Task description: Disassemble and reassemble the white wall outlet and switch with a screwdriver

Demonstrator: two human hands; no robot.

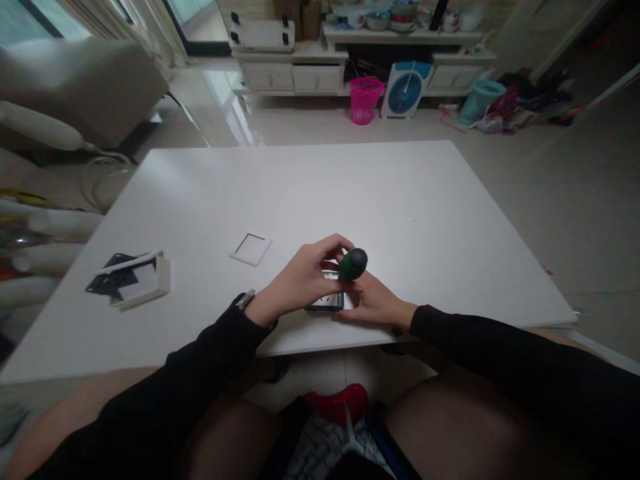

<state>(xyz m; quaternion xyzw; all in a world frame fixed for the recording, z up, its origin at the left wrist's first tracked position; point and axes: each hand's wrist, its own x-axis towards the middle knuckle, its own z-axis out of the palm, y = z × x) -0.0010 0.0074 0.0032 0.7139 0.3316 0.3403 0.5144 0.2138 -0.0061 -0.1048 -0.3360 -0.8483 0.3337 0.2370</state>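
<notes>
Near the table's front edge lies a wall socket (326, 301) with a white slotted face and a dark rim, partly covered by my hands. My left hand (315, 270) is closed round a screwdriver (353, 264), its green and black handle pointing up towards me. The screwdriver's shaft and tip are hidden. My right hand (375, 298) grips the socket's right side between thumb and fingers. Farther left on the table lies a thin white square frame (257, 255), apart from both hands.
An opened white box (163, 277) with dark pieces in it sits at the table's left. The white table (300, 180) ends just in front of my legs. Beyond it on the floor stand a pink basket (365, 100), a blue fan (406, 90) and a teal basket (480, 100).
</notes>
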